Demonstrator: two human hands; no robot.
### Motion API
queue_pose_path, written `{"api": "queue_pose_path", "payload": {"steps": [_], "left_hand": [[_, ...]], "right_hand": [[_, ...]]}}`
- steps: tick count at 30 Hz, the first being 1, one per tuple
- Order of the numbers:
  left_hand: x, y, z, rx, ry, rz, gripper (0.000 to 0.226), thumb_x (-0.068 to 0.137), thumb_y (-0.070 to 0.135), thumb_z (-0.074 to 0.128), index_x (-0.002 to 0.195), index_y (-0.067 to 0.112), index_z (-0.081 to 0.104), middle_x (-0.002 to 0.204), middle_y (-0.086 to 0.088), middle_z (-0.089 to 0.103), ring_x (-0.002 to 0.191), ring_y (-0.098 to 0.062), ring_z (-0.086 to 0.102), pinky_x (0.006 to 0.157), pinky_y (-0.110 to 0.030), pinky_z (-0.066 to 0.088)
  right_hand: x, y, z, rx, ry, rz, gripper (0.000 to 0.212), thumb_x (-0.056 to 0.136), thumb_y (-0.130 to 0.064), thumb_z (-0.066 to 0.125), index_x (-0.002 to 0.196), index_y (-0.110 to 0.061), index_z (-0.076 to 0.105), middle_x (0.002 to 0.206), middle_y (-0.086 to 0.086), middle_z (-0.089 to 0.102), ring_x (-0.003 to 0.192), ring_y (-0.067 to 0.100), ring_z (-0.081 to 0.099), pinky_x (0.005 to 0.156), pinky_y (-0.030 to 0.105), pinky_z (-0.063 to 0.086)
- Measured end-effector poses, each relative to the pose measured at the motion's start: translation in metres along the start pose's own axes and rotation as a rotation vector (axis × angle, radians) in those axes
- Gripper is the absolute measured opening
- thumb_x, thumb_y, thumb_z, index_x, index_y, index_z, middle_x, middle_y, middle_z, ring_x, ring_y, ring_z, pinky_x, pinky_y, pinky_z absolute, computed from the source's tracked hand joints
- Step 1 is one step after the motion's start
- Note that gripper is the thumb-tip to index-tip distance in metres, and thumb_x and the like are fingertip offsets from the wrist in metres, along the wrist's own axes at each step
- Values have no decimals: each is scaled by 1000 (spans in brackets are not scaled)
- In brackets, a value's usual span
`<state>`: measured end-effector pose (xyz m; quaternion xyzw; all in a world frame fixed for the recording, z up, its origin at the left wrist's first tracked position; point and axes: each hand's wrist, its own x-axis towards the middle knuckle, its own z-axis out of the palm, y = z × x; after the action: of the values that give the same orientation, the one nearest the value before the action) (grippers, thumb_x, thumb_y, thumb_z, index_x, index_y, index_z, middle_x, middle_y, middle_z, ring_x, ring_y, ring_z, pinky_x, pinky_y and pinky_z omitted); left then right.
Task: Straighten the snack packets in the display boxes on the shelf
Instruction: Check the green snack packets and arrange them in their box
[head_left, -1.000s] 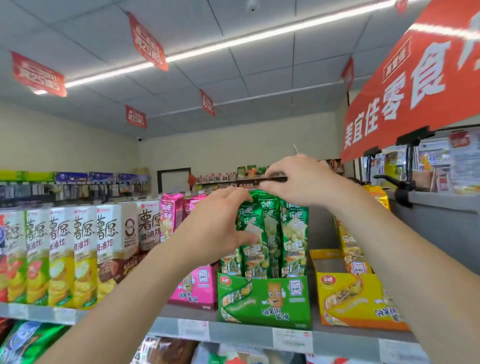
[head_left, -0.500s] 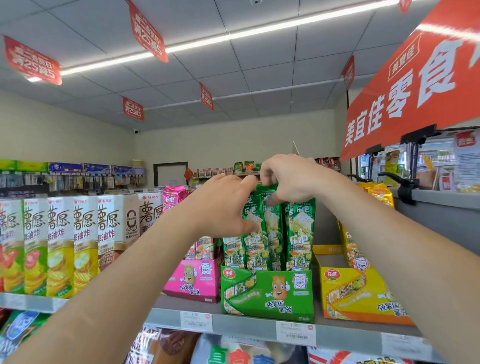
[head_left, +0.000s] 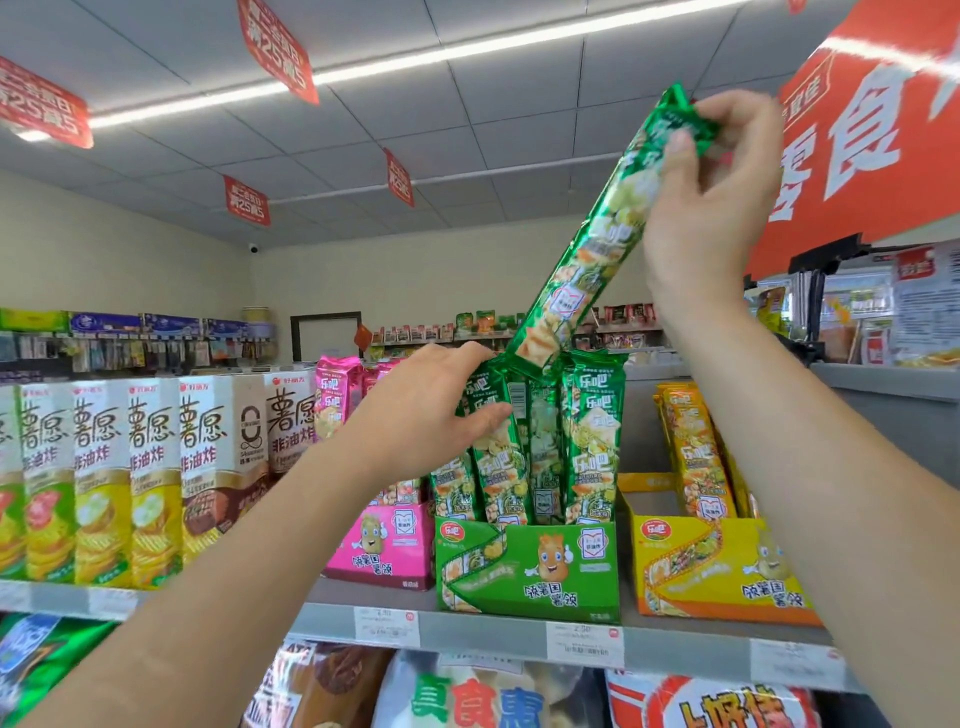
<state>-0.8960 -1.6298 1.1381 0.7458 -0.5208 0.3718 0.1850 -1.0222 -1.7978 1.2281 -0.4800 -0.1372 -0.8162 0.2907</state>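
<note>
A green display box (head_left: 527, 569) stands on the top shelf (head_left: 478, 631) with several tall green snack packets (head_left: 592, 436) upright in it. My right hand (head_left: 711, 208) pinches the top end of one long green packet (head_left: 597, 244), lifted clear above the box and tilted, its lower end just over the other packets. My left hand (head_left: 431, 410) grips the upper part of the left-hand green packets (head_left: 488, 415) in the box. A pink display box (head_left: 387, 545) stands to the left, a yellow one (head_left: 722, 566) to the right.
Tall chip cartons (head_left: 130, 478) fill the shelf to the left. Yellow packets (head_left: 691, 447) lean in the yellow box. A red hanging sign (head_left: 883, 130) is at upper right, close to my right hand. Bagged snacks (head_left: 467, 696) lie on the shelf below.
My right hand has pulled one green packet up out of the box and raised it high to the right. My left hand stayed on the packets left in the box.
</note>
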Motion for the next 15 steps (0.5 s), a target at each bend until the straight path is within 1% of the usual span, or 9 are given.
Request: {"api": "queue_pose_path", "payload": {"steps": [3, 6, 8, 10, 12, 15], "left_hand": [[2, 4, 0, -7, 14, 4, 57, 90, 50, 56, 136, 17, 47, 124, -1, 60, 115, -16, 46, 86, -26, 34], [3, 8, 0, 1, 3, -5, 59, 89, 48, 58, 137, 15, 47, 127, -2, 59, 119, -17, 44, 91, -28, 35], [3, 9, -1, 21, 9, 14, 59, 89, 43, 60, 138, 14, 47, 131, -3, 58, 122, -18, 43, 96, -30, 35], [3, 10, -3, 15, 40, 32, 60, 88, 38, 63, 140, 14, 46, 134, -4, 57, 124, -19, 43, 100, -31, 34], [1, 12, -4, -9, 48, 36, 62, 87, 34, 63, 143, 16, 42, 137, -5, 55, 127, -19, 43, 103, -32, 33], [-2, 17, -3, -31, 70, 35, 62, 88, 29, 63, 145, 18, 40, 140, -5, 52, 132, -20, 39, 109, -34, 30]], "right_hand": [[1, -9, -10, 13, 91, -76, 15, 91, 3, 46, 99, -10, 46, 93, -7, 48, 81, -12, 49, 76, 15, 43], [-1, -17, -20, -3, 122, -99, 15, 91, 2, 46, 99, -11, 45, 93, -6, 46, 82, -9, 46, 78, 26, 46], [-4, -23, -28, 1, 143, -122, 14, 92, 2, 46, 100, -10, 46, 94, -3, 47, 83, -7, 46, 80, 26, 46], [-7, -27, -36, 27, 169, -136, 13, 93, 2, 45, 101, -8, 46, 94, 1, 48, 85, 0, 48, 79, 24, 45], [-15, -30, -44, 51, 124, -96, 12, 93, 1, 46, 100, -9, 47, 94, 3, 50, 85, 8, 51, 76, 23, 45], [-40, -32, -53, 108, -68, 95, 18, 91, 3, 50, 96, -15, 51, 93, 2, 56, 83, 3, 56, 75, 20, 45]]}}
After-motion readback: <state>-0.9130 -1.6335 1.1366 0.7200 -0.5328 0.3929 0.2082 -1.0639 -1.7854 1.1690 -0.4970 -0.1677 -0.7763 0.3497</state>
